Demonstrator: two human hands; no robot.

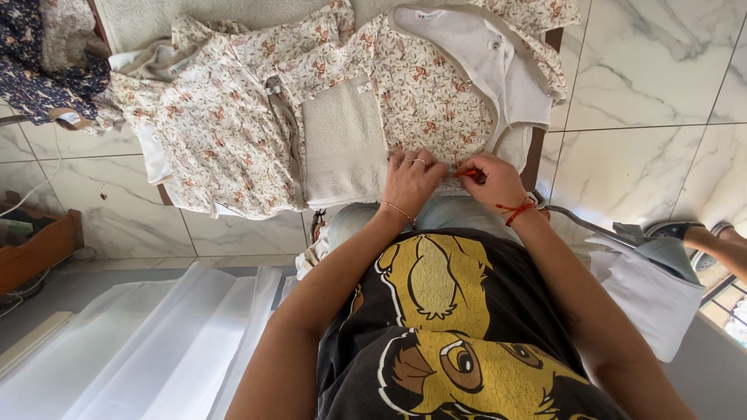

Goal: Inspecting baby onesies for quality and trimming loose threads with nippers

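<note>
**Hands at the garment's near edge**

Left hand (410, 180) lies flat, fingers together, on the floral baby garment (420, 97) spread over the table (535, 148) — right hand (492, 180) beside it, fingertips pinched on a small orange tool (469, 173).

Single view, head-worn camera. It looks steeply down the wearer's chest and forearms, facing forward over the near edge of the counter (537, 148). Close range; marble floor (654, 78) visible on both sides. No second view.
</note>
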